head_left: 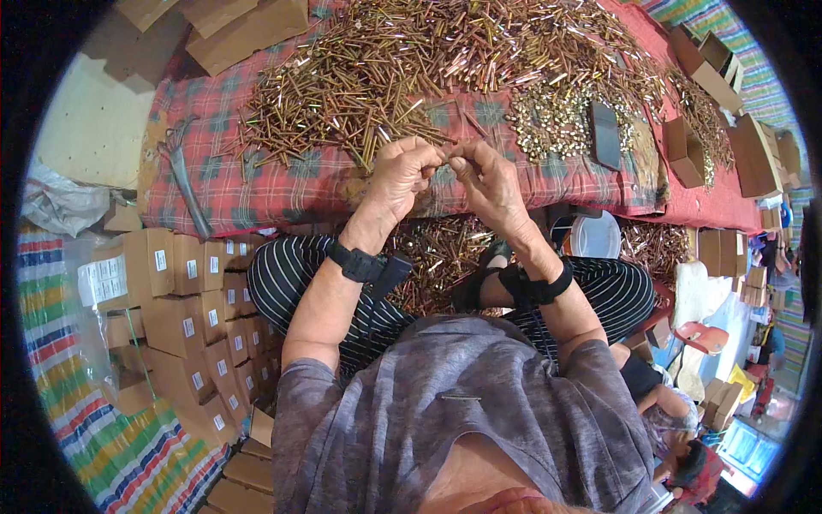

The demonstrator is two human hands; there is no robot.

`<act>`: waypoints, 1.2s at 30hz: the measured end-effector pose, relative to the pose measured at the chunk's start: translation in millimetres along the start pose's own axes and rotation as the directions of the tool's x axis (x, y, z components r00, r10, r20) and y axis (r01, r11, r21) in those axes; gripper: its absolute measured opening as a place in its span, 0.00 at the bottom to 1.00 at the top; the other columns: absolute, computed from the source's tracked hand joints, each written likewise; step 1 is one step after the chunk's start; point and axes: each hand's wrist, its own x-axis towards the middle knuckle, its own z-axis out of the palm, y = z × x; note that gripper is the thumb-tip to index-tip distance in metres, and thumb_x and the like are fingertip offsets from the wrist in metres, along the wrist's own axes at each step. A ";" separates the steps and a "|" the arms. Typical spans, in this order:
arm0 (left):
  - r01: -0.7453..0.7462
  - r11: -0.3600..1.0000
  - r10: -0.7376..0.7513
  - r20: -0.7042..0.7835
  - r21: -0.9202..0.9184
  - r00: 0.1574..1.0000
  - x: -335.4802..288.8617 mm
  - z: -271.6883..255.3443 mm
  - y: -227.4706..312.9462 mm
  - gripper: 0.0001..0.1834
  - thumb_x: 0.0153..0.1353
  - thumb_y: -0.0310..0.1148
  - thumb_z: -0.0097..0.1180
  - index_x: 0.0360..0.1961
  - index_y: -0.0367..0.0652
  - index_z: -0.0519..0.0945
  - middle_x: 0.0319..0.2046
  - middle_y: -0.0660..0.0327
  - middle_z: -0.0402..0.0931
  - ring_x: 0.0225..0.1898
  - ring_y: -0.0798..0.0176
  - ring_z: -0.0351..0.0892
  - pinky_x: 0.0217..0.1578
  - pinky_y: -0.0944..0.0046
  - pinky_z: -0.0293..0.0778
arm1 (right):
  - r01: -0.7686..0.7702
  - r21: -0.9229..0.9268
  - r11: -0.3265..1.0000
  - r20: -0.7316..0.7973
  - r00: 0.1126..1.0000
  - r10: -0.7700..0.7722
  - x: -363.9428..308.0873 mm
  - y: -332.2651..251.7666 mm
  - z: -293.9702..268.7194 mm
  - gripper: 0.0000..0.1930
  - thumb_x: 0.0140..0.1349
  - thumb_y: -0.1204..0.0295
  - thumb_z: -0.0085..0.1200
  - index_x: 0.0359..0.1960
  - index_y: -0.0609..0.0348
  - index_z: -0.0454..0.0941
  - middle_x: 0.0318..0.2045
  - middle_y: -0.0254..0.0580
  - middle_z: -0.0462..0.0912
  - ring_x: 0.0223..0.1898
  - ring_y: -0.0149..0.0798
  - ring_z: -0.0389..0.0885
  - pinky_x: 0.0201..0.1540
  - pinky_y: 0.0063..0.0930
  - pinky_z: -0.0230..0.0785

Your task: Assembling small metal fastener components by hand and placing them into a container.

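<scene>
Over the near edge of a table, my left hand (402,177) and my right hand (491,187) meet at the fingertips, both closed in a pinch. Whatever sits between the fingers is too small and too covered to make out. Just beyond lies a broad heap of thin copper-coloured metal rods or tubes (342,98), spread across a red plaid cloth (274,193). Small gold-coloured metal pieces (544,124) form a separate pile to the right of my hands. A dark phone (604,135) rests at that pile's right side.
A long metal hand tool (187,184) lies at the cloth's left. Stacked cardboard boxes (184,330) stand left of my legs; open boxes (685,150) line the far right. More rods (445,257) fill the space below the table, near a whitish tub (594,236). Another person (672,411) is at lower right.
</scene>
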 end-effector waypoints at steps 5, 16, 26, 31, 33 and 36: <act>-0.043 0.998 0.043 -0.005 0.042 0.999 2.3 0.6 -2.2 0.01 0.49 0.25 0.53 0.23 0.39 0.75 0.16 0.69 0.67 0.15 0.79 0.59 0.14 0.79 0.51 | -0.188 -0.007 0.982 0.090 0.978 0.188 4.8 -4.4 -3.6 0.07 0.56 0.76 0.53 0.35 0.65 0.73 0.25 0.46 0.76 0.25 0.38 0.75 0.27 0.29 0.66; 0.069 0.998 -0.069 0.001 -0.005 0.998 5.2 -1.4 2.9 0.02 0.47 0.24 0.53 0.22 0.42 0.73 0.17 0.70 0.66 0.15 0.79 0.60 0.13 0.80 0.51 | -0.095 0.080 0.992 0.076 0.993 0.089 1.2 1.1 -2.0 0.06 0.57 0.77 0.52 0.36 0.65 0.74 0.26 0.47 0.77 0.25 0.37 0.76 0.27 0.28 0.66; 0.015 0.999 -0.015 0.000 0.036 1.000 5.6 -4.4 -2.9 0.01 0.48 0.25 0.53 0.22 0.42 0.74 0.18 0.70 0.68 0.17 0.79 0.63 0.14 0.81 0.52 | -0.068 -0.017 0.998 0.041 0.997 0.069 6.5 -5.2 0.3 0.14 0.64 0.63 0.44 0.32 0.62 0.74 0.18 0.45 0.74 0.20 0.43 0.74 0.24 0.30 0.65; -0.002 1.000 0.002 -0.036 0.016 0.999 5.3 -0.9 -7.1 0.02 0.48 0.25 0.53 0.21 0.42 0.74 0.18 0.70 0.69 0.17 0.79 0.63 0.14 0.81 0.52 | 0.071 -0.043 0.997 -0.069 0.995 -0.074 1.7 -3.1 2.9 0.13 0.61 0.64 0.49 0.28 0.63 0.73 0.17 0.48 0.72 0.18 0.45 0.71 0.22 0.33 0.63; -0.006 0.999 0.006 -0.023 0.036 1.000 4.4 2.8 -7.9 0.02 0.48 0.25 0.54 0.22 0.42 0.74 0.17 0.70 0.69 0.17 0.79 0.63 0.14 0.80 0.53 | 0.124 -0.125 0.984 -0.086 0.987 -0.135 2.3 6.3 1.0 0.15 0.62 0.62 0.48 0.27 0.64 0.73 0.16 0.49 0.71 0.17 0.40 0.68 0.22 0.32 0.61; -0.004 0.998 0.001 0.045 0.060 0.999 6.3 -6.9 -14.0 0.01 0.49 0.25 0.54 0.23 0.42 0.75 0.18 0.70 0.70 0.16 0.80 0.63 0.15 0.80 0.54 | -0.117 0.029 0.993 0.030 0.993 0.116 -0.4 10.3 3.9 0.18 0.64 0.60 0.46 0.27 0.65 0.74 0.14 0.34 0.69 0.17 0.26 0.65 0.19 0.25 0.58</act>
